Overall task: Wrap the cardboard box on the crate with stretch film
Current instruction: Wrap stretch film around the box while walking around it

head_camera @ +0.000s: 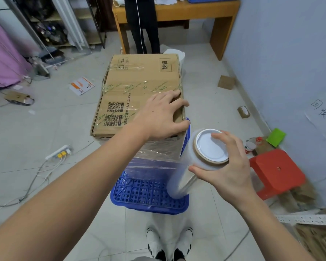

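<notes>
Far left on the floor, a white power strip [57,152] is lying with its cables trailing. Your left hand [161,117] is resting flat on the near right corner of the cardboard box [139,91], fingers spread and relaxed, its grip released. The box is sitting on the blue crate [149,196], overhanging it, with stretch film [154,159] spanning its near side. Your right hand [226,166] is grasping the top end of the stretch film roll [188,172], tilted just beside the crate's right edge. A red stool [275,170] is standing further right.
</notes>
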The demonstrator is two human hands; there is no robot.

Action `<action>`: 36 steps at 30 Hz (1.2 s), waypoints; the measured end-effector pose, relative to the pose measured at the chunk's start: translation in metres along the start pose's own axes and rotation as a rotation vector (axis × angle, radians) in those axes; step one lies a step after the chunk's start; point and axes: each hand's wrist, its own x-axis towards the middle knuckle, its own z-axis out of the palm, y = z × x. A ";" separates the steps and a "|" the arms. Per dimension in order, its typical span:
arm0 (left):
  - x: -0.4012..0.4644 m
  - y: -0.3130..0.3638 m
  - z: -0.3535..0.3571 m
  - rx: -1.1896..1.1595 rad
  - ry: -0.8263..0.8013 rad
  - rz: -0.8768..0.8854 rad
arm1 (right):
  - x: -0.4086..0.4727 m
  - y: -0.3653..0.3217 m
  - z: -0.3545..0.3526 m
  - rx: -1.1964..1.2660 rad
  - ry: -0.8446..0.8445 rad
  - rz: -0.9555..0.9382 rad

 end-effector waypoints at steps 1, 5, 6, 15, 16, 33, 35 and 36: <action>0.000 0.000 0.000 0.001 -0.002 0.001 | 0.000 0.000 -0.001 -0.009 -0.013 0.003; -0.002 0.002 0.001 0.015 -0.002 0.004 | 0.001 0.000 -0.008 -0.063 -0.089 -0.008; -0.002 0.003 0.002 0.021 0.001 0.004 | 0.001 0.001 -0.011 -0.078 -0.116 -0.010; -0.004 0.004 0.002 0.017 0.004 -0.007 | -0.002 0.004 -0.031 -0.257 -0.336 -0.110; -0.004 0.003 0.001 0.018 0.003 -0.008 | 0.000 0.002 -0.033 -0.288 -0.357 -0.142; -0.008 0.016 -0.003 0.013 -0.055 -0.045 | 0.013 -0.006 -0.036 -0.381 -0.522 -0.408; -0.003 0.020 -0.001 0.016 -0.076 -0.070 | 0.014 -0.005 -0.036 -0.329 -0.535 -0.394; -0.002 0.021 0.001 0.012 -0.077 -0.079 | 0.016 -0.004 -0.037 -0.305 -0.542 -0.388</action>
